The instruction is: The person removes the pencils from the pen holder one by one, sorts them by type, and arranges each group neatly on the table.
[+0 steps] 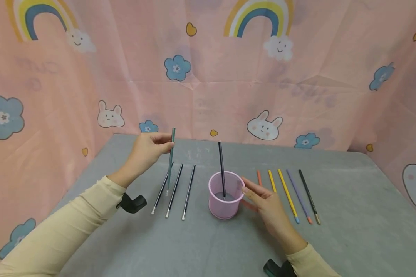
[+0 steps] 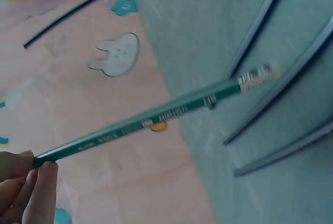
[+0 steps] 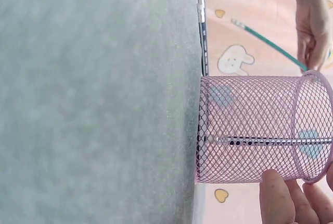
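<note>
My left hand (image 1: 150, 148) pinches a green pencil (image 2: 140, 121) near its upper end. That pencil hangs almost upright over the dark pencils on the left, its white eraser end pointing down. A pink mesh pen holder (image 1: 223, 211) stands upright on the table, and one dark pencil (image 1: 222, 165) leans inside it. My right hand (image 1: 267, 207) holds the holder's right side, thumb at the rim and fingers against the mesh wall (image 3: 250, 109). Several dark pencils with eraser ends, among them one dark pencil (image 1: 188, 192), lie left of the holder.
Right of the holder lie several coloured pencils: an orange pencil (image 1: 259, 177), two yellow ones, a purple pencil (image 1: 299, 196) and a black pencil (image 1: 309, 196). The grey table (image 1: 360, 215) ends at a pink patterned cloth (image 1: 208, 104) behind.
</note>
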Demonstrator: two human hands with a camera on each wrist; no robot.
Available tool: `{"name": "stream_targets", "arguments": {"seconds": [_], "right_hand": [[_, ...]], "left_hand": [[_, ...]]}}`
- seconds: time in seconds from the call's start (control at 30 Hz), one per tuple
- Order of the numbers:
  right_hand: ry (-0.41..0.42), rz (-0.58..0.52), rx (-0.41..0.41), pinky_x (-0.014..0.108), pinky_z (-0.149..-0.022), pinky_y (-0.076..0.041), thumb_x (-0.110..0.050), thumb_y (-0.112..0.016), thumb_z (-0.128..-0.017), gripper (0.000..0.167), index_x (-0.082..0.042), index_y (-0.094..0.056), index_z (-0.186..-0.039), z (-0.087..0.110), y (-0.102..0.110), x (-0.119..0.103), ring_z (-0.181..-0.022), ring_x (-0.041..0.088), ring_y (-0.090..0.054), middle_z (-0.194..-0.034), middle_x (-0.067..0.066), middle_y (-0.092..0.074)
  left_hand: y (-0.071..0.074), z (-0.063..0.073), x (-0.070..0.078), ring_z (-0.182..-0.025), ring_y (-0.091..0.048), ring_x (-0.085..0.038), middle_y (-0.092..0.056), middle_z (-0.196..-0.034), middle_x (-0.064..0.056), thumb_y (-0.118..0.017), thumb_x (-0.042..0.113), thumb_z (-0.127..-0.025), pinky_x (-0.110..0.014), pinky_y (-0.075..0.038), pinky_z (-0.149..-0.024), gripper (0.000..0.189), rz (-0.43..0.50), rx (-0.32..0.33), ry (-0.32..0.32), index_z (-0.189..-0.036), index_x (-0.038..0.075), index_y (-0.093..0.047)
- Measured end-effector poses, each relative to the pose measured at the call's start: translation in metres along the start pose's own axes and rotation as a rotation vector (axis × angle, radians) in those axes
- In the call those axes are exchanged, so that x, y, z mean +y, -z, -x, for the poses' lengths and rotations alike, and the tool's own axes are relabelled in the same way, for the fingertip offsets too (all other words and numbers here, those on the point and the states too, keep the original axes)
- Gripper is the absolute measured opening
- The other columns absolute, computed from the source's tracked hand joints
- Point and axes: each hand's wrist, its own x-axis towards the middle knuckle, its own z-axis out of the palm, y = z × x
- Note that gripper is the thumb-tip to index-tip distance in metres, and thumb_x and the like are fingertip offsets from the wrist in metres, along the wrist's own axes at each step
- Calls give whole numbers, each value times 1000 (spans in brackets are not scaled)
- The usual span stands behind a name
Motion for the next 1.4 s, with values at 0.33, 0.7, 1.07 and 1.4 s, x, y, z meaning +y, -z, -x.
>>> {"name": "stream_targets", "arguments": {"seconds": [0.33, 0.7, 1.07, 1.4], "right_hand": [[5, -13, -2, 35, -98, -54, -26, -64, -98, 50, -9, -54, -143, 0, 0, 2, -113, -7, -61, -148, 5, -53], [43, -4, -37, 33, -98, -54, -27, -63, -98, 52, -6, -52, -144, -1, 3, 1, -114, -7, -60, -150, 8, -52], [22, -14, -33, 33, -98, -54, -28, -64, -98, 52, -7, -52, -144, -2, -1, 0, -115, -7, -60, -150, 7, -51], [19, -5, -12, 33, -96, -55, -28, -64, -98, 52, -7, -52, -144, -1, 0, 1, -112, -9, -61, -150, 7, -52]], "left_hand": [[11, -17, -26, -103, -73, -30, -69, -124, -20, -67, 15, -95, -46, -55, -98, 36, -74, -76, 113, -128, 1, -64], [9, -38, -54, -98, -73, -27, -69, -121, -23, -67, 10, -94, -43, -57, -96, 33, -141, -179, 231, -123, -4, -66], [5, -45, -68, -70, -64, -10, -69, -117, -27, -68, 1, -90, -24, -60, -73, 29, -179, -243, 347, -117, -11, -67], [-1, -48, -84, -64, -61, -10, -70, -97, -16, -69, 1, -89, -23, -59, -70, 21, -174, -209, 430, -107, -9, -72]]}}
